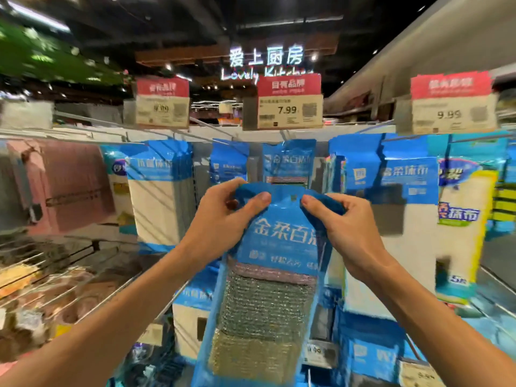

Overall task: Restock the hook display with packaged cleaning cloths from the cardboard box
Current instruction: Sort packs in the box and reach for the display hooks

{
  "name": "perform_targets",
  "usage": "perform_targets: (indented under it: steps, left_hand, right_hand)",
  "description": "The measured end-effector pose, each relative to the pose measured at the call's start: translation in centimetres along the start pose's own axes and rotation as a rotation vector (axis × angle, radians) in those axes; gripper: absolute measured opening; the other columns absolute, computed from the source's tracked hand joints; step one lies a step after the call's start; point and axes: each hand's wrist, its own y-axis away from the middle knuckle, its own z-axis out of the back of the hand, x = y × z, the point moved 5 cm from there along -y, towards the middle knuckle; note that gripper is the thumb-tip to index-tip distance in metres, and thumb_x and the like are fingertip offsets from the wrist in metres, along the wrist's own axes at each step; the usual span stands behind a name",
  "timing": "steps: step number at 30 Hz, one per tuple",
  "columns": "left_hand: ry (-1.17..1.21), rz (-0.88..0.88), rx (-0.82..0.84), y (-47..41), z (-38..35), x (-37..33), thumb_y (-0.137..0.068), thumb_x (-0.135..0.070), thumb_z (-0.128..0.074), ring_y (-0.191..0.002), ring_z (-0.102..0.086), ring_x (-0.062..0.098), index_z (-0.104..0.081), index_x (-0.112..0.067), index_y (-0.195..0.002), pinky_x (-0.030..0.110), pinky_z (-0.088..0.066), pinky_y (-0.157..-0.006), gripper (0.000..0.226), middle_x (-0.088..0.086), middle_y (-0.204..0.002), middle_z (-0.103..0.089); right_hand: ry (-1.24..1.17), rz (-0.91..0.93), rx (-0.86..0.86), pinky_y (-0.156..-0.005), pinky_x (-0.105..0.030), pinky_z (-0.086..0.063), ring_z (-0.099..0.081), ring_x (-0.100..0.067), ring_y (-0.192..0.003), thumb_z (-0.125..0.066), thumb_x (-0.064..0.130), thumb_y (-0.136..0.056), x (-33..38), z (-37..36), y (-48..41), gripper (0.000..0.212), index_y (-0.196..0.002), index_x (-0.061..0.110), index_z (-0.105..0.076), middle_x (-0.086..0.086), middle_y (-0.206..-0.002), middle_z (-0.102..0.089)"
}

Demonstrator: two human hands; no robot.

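Holding a blue cloth pack point(268, 277) by its header, the left hand point(223, 219) and right hand point(343, 227) pinch its top corners, likely to line its hang hole up with the hook at 12 o'clock, under the 7.99 tag point(290, 108). Both forearms reach forward, raised.

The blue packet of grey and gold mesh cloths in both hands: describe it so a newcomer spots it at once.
Find the 7.99 price tag at the display's top centre. Directly below, nearest the camera, the left hand and right hand pinch the top corners of the blue packet of grey and gold mesh cloths. Unlike its neighbours, it is not on a hook.
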Motion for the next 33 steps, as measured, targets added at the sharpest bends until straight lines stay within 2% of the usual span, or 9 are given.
perform_targets:
  steps: [3,6,8,13,18,22,26,30,33]
  left_hand:
    - [0.012,-0.071,-0.004,-2.6,1.5,0.2,-0.089,-0.027,-0.072,-0.074,-0.065,0.021,-0.071,-0.026,-0.089,0.053,-0.054,-0.074,0.001,0.000,-0.083,-0.074]
    - [-0.077,-0.158,0.059,-4.4,1.5,0.0,-0.095,-0.023,-0.065,-0.063,-0.060,0.036,-0.066,-0.039,-0.108,0.050,-0.055,-0.061,0.020,0.012,-0.085,-0.071]
    - [-0.101,-0.193,0.096,-5.1,1.4,-0.2,-0.099,-0.019,-0.060,-0.074,-0.064,0.041,-0.060,-0.042,-0.120,0.055,-0.056,-0.069,0.031,0.020,-0.098,-0.069]
    - [-0.166,-0.321,0.011,-6.0,2.3,-1.3,-0.100,-0.022,-0.057,-0.085,-0.064,0.032,-0.042,-0.057,-0.130,0.051,-0.055,-0.078,0.049,0.006,-0.101,-0.067]
    - [-0.241,-0.464,0.078,-7.5,2.3,-2.5,-0.104,-0.018,-0.045,-0.079,-0.064,0.038,-0.019,-0.062,-0.146,0.055,-0.055,-0.071,0.066,0.026,-0.100,-0.064]
    - [-0.269,-0.545,0.016,-8.1,2.1,-2.5,-0.104,-0.016,-0.042,-0.062,-0.059,0.031,-0.021,-0.052,-0.151,0.048,-0.050,-0.053,0.062,-0.002,-0.076,-0.064]
    - [-0.267,-0.574,-0.022,-8.8,2.2,-2.2,-0.104,-0.017,-0.041,-0.060,-0.055,0.027,-0.021,-0.047,-0.152,0.049,-0.046,-0.053,0.060,0.007,-0.073,-0.058]
    - [-0.235,-0.583,-0.037,-9.0,2.2,-2.7,-0.102,-0.015,-0.043,-0.055,-0.046,0.022,-0.026,-0.041,-0.153,0.047,-0.044,-0.056,0.060,0.007,-0.066,-0.053]
    - [-0.205,-0.600,-0.052,-9.1,2.4,-2.8,-0.102,-0.013,-0.045,-0.053,-0.044,0.022,-0.032,-0.038,-0.152,0.047,-0.042,-0.057,0.058,0.012,-0.065,-0.054]
  right_hand:
    - [0.089,0.089,-0.086,-0.058,-0.025,-0.046,-0.057,-0.011,-0.060,-0.077,0.024,-0.085,2.4,-1.0,-1.7,0.017,-0.075,0.010,-0.072,-0.007,-0.066,-0.068]
    - [0.192,0.150,-0.222,-0.059,-0.017,-0.048,-0.062,-0.007,-0.070,-0.083,0.026,-0.078,4.0,-0.7,-3.0,0.015,-0.081,0.022,-0.069,0.002,-0.080,-0.071]
    - [0.224,0.173,-0.250,-0.064,-0.019,-0.049,-0.064,-0.009,-0.076,-0.082,0.024,-0.079,4.8,-0.8,-3.5,0.014,-0.080,0.025,-0.068,0.004,-0.083,-0.071]
    - [0.252,0.278,-0.284,-0.061,-0.013,-0.046,-0.061,0.005,-0.064,-0.081,0.020,-0.079,6.7,-1.4,-4.1,0.019,-0.070,0.029,-0.067,0.020,-0.064,-0.069]
    - [0.207,0.319,-0.324,-0.058,-0.012,-0.046,-0.063,0.005,-0.060,-0.082,0.017,-0.079,7.9,-2.0,-5.2,0.020,-0.068,0.025,-0.067,0.018,-0.061,-0.069]
    - [0.161,0.279,-0.355,-0.059,-0.028,-0.053,-0.069,-0.014,-0.068,-0.083,0.017,-0.076,7.7,-2.2,-6.6,0.014,-0.070,0.020,-0.070,0.001,-0.070,-0.073]
    - [0.164,0.294,-0.374,-0.058,-0.027,-0.053,-0.068,-0.013,-0.065,-0.082,0.013,-0.075,8.1,-2.5,-7.4,0.015,-0.068,0.019,-0.070,0.003,-0.067,-0.071]
    - [0.122,0.269,-0.366,-0.071,-0.043,-0.060,-0.068,-0.019,-0.068,-0.080,0.007,-0.074,8.7,-2.6,-7.7,0.013,-0.068,0.015,-0.072,-0.003,-0.067,-0.071]
    - [0.104,0.292,-0.377,-0.067,-0.037,-0.059,-0.065,-0.015,-0.062,-0.078,0.000,-0.074,9.4,-2.7,-7.4,0.014,-0.067,0.010,-0.071,0.000,-0.060,-0.068]
